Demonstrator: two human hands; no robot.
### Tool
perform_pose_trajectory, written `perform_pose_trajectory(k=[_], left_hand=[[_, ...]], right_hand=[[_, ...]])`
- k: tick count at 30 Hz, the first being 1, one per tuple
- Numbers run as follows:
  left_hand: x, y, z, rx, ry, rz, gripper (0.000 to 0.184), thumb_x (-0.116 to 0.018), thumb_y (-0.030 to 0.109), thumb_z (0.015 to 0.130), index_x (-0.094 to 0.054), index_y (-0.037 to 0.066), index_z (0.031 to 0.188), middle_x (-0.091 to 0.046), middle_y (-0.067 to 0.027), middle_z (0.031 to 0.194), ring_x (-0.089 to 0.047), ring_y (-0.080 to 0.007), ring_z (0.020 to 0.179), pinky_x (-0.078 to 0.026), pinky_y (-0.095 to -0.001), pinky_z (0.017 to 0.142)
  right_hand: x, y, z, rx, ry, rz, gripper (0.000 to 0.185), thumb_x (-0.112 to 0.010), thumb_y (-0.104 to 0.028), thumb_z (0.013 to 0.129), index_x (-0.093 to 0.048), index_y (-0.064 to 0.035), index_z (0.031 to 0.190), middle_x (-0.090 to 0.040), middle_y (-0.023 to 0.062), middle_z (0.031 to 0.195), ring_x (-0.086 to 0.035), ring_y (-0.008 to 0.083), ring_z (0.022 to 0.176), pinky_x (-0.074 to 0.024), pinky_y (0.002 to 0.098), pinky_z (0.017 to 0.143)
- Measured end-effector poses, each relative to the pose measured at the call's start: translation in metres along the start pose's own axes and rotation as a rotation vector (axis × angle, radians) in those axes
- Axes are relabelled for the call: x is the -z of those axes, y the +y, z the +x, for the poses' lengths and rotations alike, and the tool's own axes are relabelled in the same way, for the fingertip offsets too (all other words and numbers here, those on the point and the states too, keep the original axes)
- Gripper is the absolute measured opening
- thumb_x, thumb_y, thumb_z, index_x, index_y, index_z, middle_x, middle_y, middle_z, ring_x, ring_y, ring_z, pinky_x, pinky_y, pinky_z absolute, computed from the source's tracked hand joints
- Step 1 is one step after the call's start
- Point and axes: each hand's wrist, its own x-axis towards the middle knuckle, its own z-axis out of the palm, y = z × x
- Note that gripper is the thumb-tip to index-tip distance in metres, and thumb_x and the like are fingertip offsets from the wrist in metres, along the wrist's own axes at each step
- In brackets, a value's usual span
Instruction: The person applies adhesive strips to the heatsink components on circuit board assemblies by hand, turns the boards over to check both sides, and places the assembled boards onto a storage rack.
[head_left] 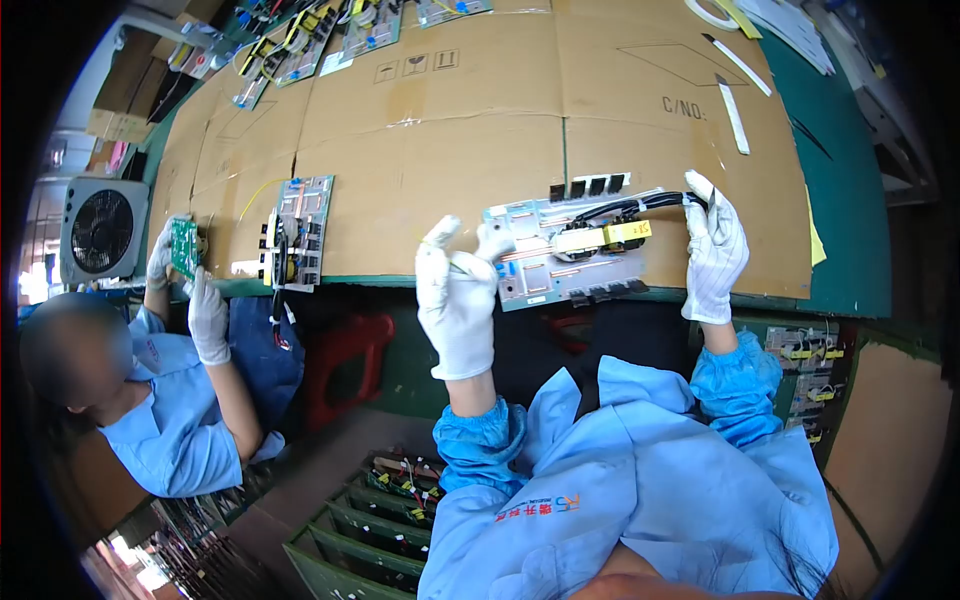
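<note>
In front of me a circuit board [620, 268] lies on the cardboard near the table's front edge. It carries black heat sinks along its far and near edges and a yellow-wrapped transformer [600, 237] in the middle. My left hand [458, 305], white-gloved, is at the board's left edge with its fingers apart, a fingertip reaching over the corner. My right hand [714, 255], also gloved, is closed on a bundle of black cables [655, 201] that runs from the board's middle to the right. The cable ends are hidden in that hand.
Cardboard [430, 160] covers the green table. To the left, a co-worker in gloves holds a small green board [185, 246], with another circuit board [303, 225] beside them. Several boards lie at the far left edge. White strips [733, 115] lie far right; a fan [103, 228] stands left.
</note>
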Motion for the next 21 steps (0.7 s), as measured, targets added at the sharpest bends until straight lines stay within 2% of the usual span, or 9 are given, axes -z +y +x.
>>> perform_pose_trajectory(k=[4,6,9,11,13,14,15,17,21], left_hand=[[0.001,-0.005,-0.007,-0.048,0.068,0.156,0.049,-0.045,0.030,0.105,-0.043,-0.007,0.138,-0.045,-0.0042,0.056,-0.068,-0.0370,0.095,-0.045,-0.0425,0.098],[-0.003,-0.010,-0.007,-0.107,0.130,0.229,0.040,-0.039,0.026,0.106,-0.051,-0.004,0.129,-0.053,-0.0051,0.063,-0.053,-0.0179,0.058,-0.056,-0.0430,0.082],[-0.001,-0.001,-0.004,0.014,0.037,0.043,0.038,-0.042,0.026,0.105,-0.055,-0.004,0.126,-0.050,-0.0033,0.060,-0.060,-0.0235,0.065,-0.052,-0.0370,0.080],[-0.004,-0.003,0.000,0.011,0.144,0.041,0.035,-0.047,0.028,0.103,-0.059,-0.002,0.115,-0.046,-0.0012,0.057,-0.066,-0.0292,0.079,-0.047,-0.0313,0.080],[0.004,-0.001,0.008,0.114,-0.021,-0.515,0.029,-0.048,0.027,0.102,-0.059,0.000,0.103,-0.044,-0.0026,0.056,-0.067,-0.0323,0.097,-0.046,-0.0354,0.091],[0.004,-0.001,0.003,0.097,0.207,-0.301,0.026,-0.047,0.023,0.102,-0.058,0.001,0.095,-0.044,-0.0043,0.057,-0.065,-0.0323,0.100,-0.043,-0.0430,0.100],[0.003,-0.003,0.002,0.095,0.210,-0.300,0.026,-0.047,0.023,0.102,-0.058,0.001,0.095,-0.044,-0.0043,0.057,-0.065,-0.0323,0.100,-0.043,-0.0430,0.100],[0.000,-0.006,0.002,-0.061,0.239,0.145,0.026,-0.045,0.021,0.102,-0.059,0.000,0.095,-0.043,-0.0056,0.056,-0.063,-0.0344,0.105,-0.037,-0.0492,0.109],[0.002,-0.003,0.002,0.049,0.211,-0.202,0.029,-0.043,0.021,0.103,-0.060,-0.002,0.099,-0.046,-0.0065,0.056,-0.063,-0.0351,0.109,-0.036,-0.0504,0.111]], right_hand=[[0.001,0.011,0.002,0.052,-0.009,-0.173,0.027,-0.065,-0.006,0.092,-0.066,-0.0008,0.118,-0.070,0.0119,0.104,-0.067,0.0225,0.090,-0.0516,0.0331,0.081],[0.000,0.010,0.003,0.064,-0.023,-0.237,0.027,-0.065,-0.007,0.092,-0.066,-0.0011,0.118,-0.070,0.0112,0.103,-0.067,0.0222,0.091,-0.0516,0.0331,0.081],[0.001,0.013,0.002,0.046,-0.033,-0.309,0.028,-0.064,-0.006,0.093,-0.066,-0.0024,0.120,-0.071,0.0097,0.106,-0.067,0.0207,0.093,-0.0514,0.0319,0.083],[-0.002,0.001,0.003,0.037,-0.036,-0.194,0.028,-0.063,-0.005,0.094,-0.066,-0.0027,0.122,-0.071,0.0091,0.110,-0.066,0.0191,0.094,-0.0512,0.0305,0.085],[-0.002,-0.001,0.004,0.038,-0.047,-0.189,0.028,-0.063,-0.004,0.094,-0.066,-0.0030,0.122,-0.071,0.0086,0.110,-0.066,0.0179,0.094,-0.0511,0.0298,0.085],[-0.003,-0.001,0.004,0.041,-0.052,-0.184,0.029,-0.063,-0.004,0.094,-0.067,-0.0033,0.122,-0.071,0.0081,0.111,-0.065,0.0167,0.094,-0.0510,0.0291,0.086],[-0.003,0.000,0.003,0.040,-0.056,-0.183,0.029,-0.063,-0.004,0.094,-0.067,-0.0033,0.122,-0.071,0.0081,0.111,-0.065,0.0167,0.094,-0.0510,0.0291,0.086],[-0.003,0.003,0.003,0.056,-0.047,-0.233,0.029,-0.063,-0.004,0.094,-0.067,-0.0036,0.122,-0.071,0.0072,0.111,-0.065,0.0153,0.094,-0.0509,0.0283,0.086],[-0.003,0.001,0.003,0.041,-0.045,-0.186,0.029,-0.063,-0.003,0.094,-0.067,-0.0039,0.122,-0.071,0.0070,0.111,-0.065,0.0149,0.095,-0.0509,0.0280,0.086]])
